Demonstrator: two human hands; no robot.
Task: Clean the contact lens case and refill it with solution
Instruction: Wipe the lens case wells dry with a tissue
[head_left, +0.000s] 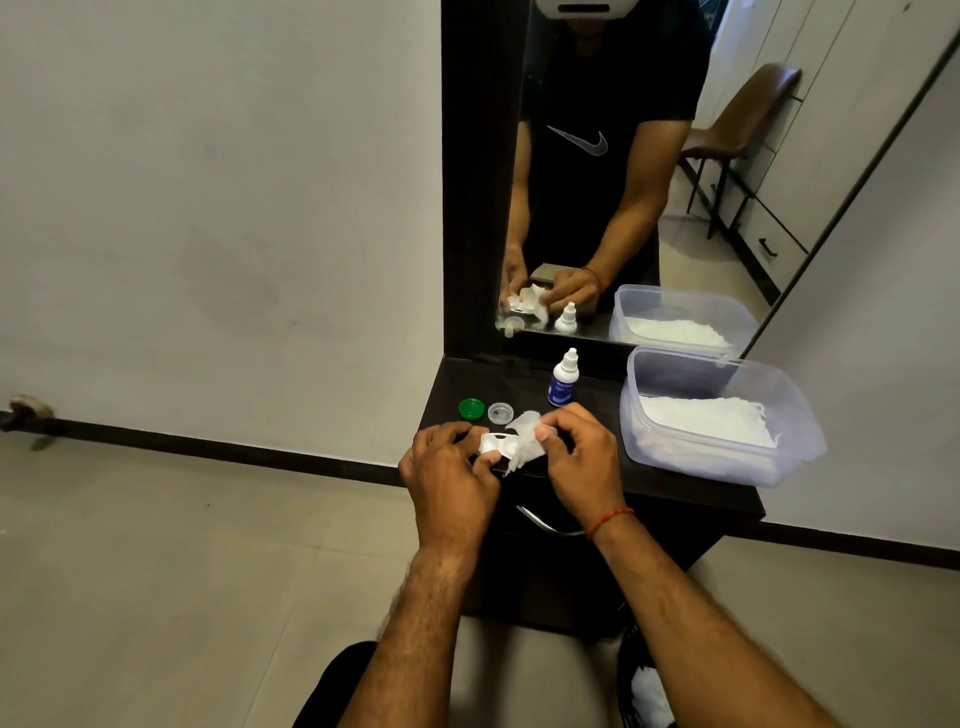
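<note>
Left hand (449, 467) pinches the white plastic lens case (493, 444), right hand (582, 457) the crumpled white tissue (527, 441); a slack grip while wiping could drop the case.

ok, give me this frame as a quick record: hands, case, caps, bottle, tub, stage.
left hand: grips the lens case
right hand: pinches a tissue against the case
green cap: off, lying on the dresser top
clear cap: off, just right of the green one
solution bottle: upright, capped, behind the hands
plastic tub: on the right of the top, open, spare tissues inside
stage: wiping the case; refill apparently not yet begun
</note>
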